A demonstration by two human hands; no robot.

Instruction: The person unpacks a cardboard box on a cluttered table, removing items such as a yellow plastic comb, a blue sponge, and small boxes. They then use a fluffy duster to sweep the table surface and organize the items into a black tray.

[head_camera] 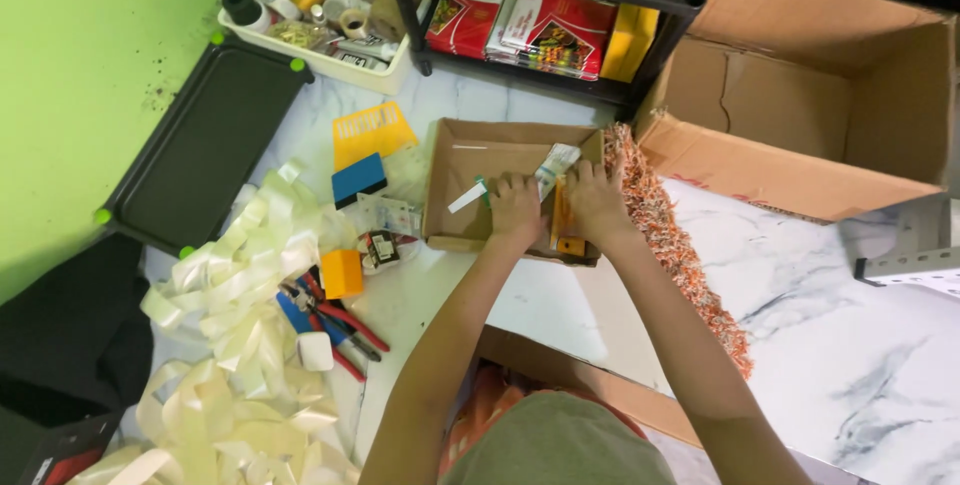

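A small open brown cardboard box (455,185) lies on the marbled floor in front of me. Both my hands reach into its right half. My left hand (516,207) presses down near a small white and green strip (468,195). My right hand (596,197) rests on an orange packet (562,227) standing against the box's right wall. A silvery tube-like packet (556,165) sticks out between my two hands. Whether either hand grips it, I cannot tell.
Orange shredded paper (665,235) lies right of the box, and a large open carton (810,95) beyond it. On the left are cream ribbon (240,285), pliers (335,320), a black tray lid (205,140) and a white bin of supplies (320,15). A black shelf (545,5) holds red packets.
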